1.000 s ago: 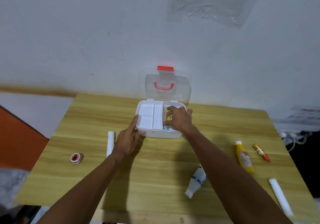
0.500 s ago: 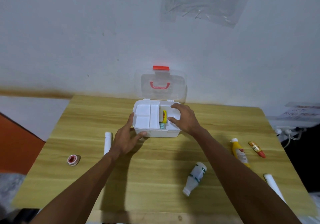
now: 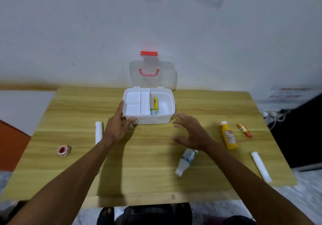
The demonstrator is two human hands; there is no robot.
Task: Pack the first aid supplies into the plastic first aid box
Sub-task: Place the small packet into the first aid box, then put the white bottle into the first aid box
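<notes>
Box (image 3: 153, 118) sits at rear-centre of worktop (image 3: 148, 177), lid (image 3: 151, 73) up against the wall. Inside: tray (image 3: 136, 103) over the L half, w/ a yellow pack (image 3: 155, 102) and a teal item (image 3: 154, 112) standing in the R well just beside the tray edge. Rest of R well bare.

L hand (image 3: 117, 126): against box's front-L corner, thumb on front wall, fingers up the L side. Steadying, not carrying anything.

R hand (image 3: 190, 132): in front of box's R corner, clear of it, fingers spread and curled, grip open and empty.

Loose supplies, all relative to box:
- Bottle (image 3: 186, 160): front-R, lying flat, cap toward the person, part hidden under R wrist.
- Yellow bottle (image 3: 229, 135) and small tube (image 3: 244, 130): well R.
- Roll (image 3: 260, 166): far front-R.
- Second roll (image 3: 99, 132): front-L, just beside L wrist.
- Tape (image 3: 63, 150): far front-L.

Assessment: packing early, most items out. Key relation: bottle lies directly below and toward the person from R hand, long axis running near-to-far, tilted slightly R at the base. R hand nearest; likely next pick. A grip across the body, wrist turned, looks right. Risk: round bottle rolling off sideways.
</notes>
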